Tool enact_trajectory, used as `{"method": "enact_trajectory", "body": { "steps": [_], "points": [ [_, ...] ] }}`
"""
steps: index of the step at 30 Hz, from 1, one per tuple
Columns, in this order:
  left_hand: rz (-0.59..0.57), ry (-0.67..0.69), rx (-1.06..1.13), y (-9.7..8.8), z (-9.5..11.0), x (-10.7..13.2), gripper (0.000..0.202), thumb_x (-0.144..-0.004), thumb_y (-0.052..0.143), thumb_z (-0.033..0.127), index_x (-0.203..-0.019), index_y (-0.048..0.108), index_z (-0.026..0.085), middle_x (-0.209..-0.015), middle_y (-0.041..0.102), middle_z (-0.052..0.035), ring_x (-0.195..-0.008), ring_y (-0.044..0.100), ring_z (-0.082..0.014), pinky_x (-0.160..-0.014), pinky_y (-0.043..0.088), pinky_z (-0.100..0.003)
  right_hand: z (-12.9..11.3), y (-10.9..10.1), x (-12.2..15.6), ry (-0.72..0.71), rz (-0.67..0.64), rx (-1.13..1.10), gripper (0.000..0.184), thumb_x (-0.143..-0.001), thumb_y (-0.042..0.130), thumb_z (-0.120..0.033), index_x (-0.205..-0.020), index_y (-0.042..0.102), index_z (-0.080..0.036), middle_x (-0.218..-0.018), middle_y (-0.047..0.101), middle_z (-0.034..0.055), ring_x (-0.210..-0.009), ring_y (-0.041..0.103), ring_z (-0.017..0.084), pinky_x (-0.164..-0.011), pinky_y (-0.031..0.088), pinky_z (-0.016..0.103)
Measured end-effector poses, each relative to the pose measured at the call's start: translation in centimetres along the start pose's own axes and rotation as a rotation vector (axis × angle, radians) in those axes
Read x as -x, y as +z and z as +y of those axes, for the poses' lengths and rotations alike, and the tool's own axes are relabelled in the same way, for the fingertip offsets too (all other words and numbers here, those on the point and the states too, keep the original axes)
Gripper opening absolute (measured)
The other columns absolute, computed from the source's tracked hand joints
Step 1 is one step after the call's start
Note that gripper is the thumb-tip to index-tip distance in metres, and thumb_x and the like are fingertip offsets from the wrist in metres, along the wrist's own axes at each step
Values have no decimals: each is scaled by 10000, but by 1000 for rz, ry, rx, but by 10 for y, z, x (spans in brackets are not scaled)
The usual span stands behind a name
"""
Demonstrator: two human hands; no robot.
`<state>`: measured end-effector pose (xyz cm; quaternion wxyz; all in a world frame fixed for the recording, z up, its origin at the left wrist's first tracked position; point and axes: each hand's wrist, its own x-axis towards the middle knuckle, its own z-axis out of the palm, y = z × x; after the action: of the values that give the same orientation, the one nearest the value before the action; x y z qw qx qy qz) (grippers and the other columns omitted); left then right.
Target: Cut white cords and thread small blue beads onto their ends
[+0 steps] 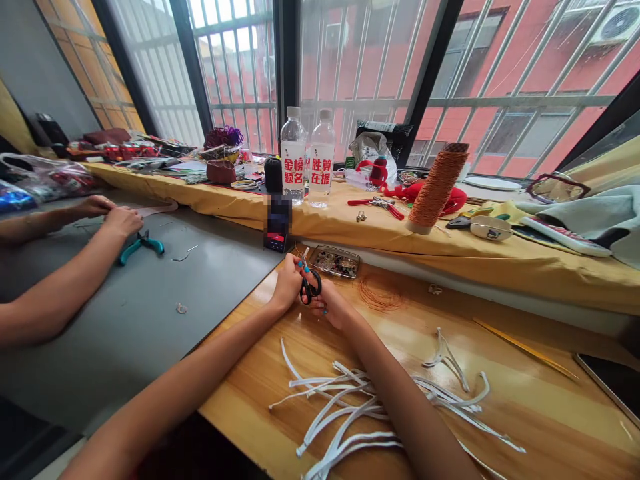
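Near the wooden table's back edge, my right hand (334, 307) is closed round a small pair of scissors (311, 288) with black loop handles, blades pointing up and away. Close beside it, my left hand (287, 285) is closed in a pinch by the blades. Whatever lies in that pinch is too small to make out, though a thin orange strand shows just above the fingertips. A clear box of small beads and parts (336, 261) sits just behind my hands. Loosely coiled orange thread (381, 295) lies to their right.
White cords (345, 400) are spread under my right forearm. A phone (278, 223) stands upright ahead, and another phone (613, 387) lies far right. The yellow-covered ledge holds bottles (321, 160), a thread spool (439, 189) and pliers. At left, another person's hands (117, 217) work near teal pliers (143, 247).
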<state>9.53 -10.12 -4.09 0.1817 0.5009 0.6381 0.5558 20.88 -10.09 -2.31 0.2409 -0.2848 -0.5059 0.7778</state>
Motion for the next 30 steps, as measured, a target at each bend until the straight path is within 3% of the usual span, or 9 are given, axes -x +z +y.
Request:
{"method": "enact_trajectory", "body": {
  "steps": [17,30],
  "points": [
    [-21,-48,71,0,-7,-4,105,-657,445,104,-727,410,174,-668,488,10,-610,449,-125,-571,324,-222,1,1,0,-48,44,0,418,-602,605,-520,-527,449,-139,-412,434,-49,-336,196,3,-321,117,140],
    [-6,-35,66,1,-3,-1,103,-676,424,96,-718,410,189,-610,490,22,-569,457,-124,-536,311,-221,-2,0,1,38,35,-48,430,-626,557,-554,-581,470,-135,-466,497,-23,-328,179,-5,-316,129,130]
  ]
}}
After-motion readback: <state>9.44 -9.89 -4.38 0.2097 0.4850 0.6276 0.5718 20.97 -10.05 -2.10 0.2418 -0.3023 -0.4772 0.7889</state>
